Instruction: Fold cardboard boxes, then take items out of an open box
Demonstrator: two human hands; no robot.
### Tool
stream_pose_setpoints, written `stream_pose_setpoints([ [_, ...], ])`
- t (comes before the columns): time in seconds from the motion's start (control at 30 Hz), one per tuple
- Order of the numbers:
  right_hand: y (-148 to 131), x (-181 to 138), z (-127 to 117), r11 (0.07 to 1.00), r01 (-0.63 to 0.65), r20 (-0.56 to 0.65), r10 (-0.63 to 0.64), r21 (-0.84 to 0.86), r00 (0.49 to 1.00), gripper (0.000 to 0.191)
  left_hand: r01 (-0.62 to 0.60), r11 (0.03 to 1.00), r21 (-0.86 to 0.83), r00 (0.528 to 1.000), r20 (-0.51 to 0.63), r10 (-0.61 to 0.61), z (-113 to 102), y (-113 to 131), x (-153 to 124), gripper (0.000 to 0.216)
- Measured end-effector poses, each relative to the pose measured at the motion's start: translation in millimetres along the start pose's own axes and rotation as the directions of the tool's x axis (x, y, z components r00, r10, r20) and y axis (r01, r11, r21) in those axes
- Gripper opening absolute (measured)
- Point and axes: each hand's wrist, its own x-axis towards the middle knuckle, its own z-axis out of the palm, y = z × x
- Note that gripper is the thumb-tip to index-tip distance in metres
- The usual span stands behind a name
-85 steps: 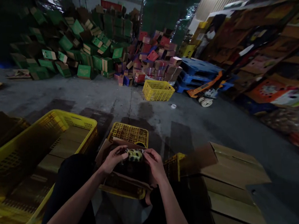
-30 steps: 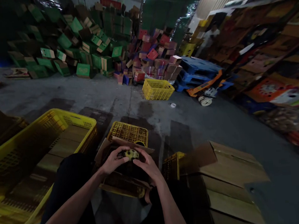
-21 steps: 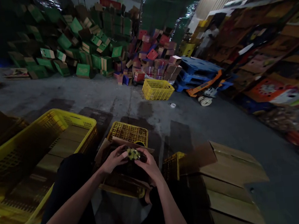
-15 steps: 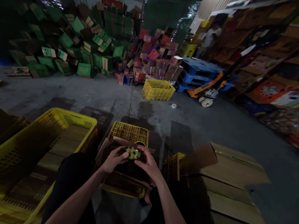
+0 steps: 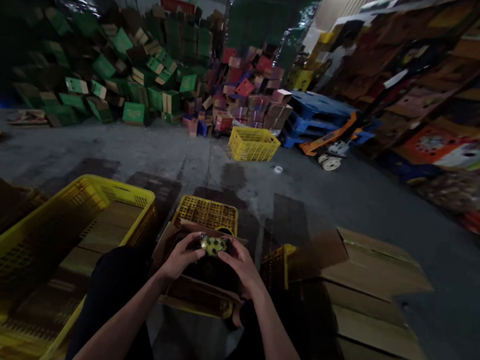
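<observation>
Between my two hands is a small shiny yellow-green pack with dark spots point(image 5: 215, 246); what is inside I cannot make out. My left hand point(image 5: 183, 257) pinches its left end, and my right hand point(image 5: 240, 262) grips the right end with the thumb in front. Both are above an open cardboard box point(image 5: 167, 241), whose dark inside hides its contents. This box sits on a yellow crate point(image 5: 209, 210) between my legs.
To the left, a large yellow crate point(image 5: 133, 191) holds several brown cartons point(image 5: 76, 261). Cardboard sheets point(image 5: 370, 258) lie on the right. Farther off are another yellow crate point(image 5: 253, 143), an orange pallet jack point(image 5: 330, 137), blue pallets point(image 5: 318, 107) and heaped green boxes point(image 5: 134, 112).
The spotted pack has turned slightly between my hands, and more of its spotted face shows. My right fingers have shifted a little lower on it. Elsewhere little differs.
</observation>
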Motion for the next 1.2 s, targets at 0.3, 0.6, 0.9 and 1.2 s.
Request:
stream_pose_setpoints([
  [0.3, -2, -1, 0, 0.999, 0.017, 0.012, -0.016, -0.045, 1.000, 0.048, 0.056, 0.998, 0.028, 0.998, -0.014, -0.056, 1, -1, 1, 0.060],
  [0.6, -9, -1, 4, 0.982, 0.037, 0.016, -0.034, -0.187, 0.999, 0.048, -0.027, 0.991, 0.133, 1.000, 0.015, 0.025, 0, 0, 2, 0.048],
  [0.9, -15, -7, 3, 0.971, 0.044, 0.044, -0.034, -0.233, 0.998, 0.048, 0.103, 0.994, -0.040, 0.992, 0.074, -0.100, 4, -1, 1, 0.064],
  [1.2, -14, -3, 3, 0.994, 0.046, 0.064, -0.040, -0.100, 0.997, 0.058, 0.118, 0.991, -0.059, 0.993, -0.021, -0.120, 2, -4, 0, 0.064],
])
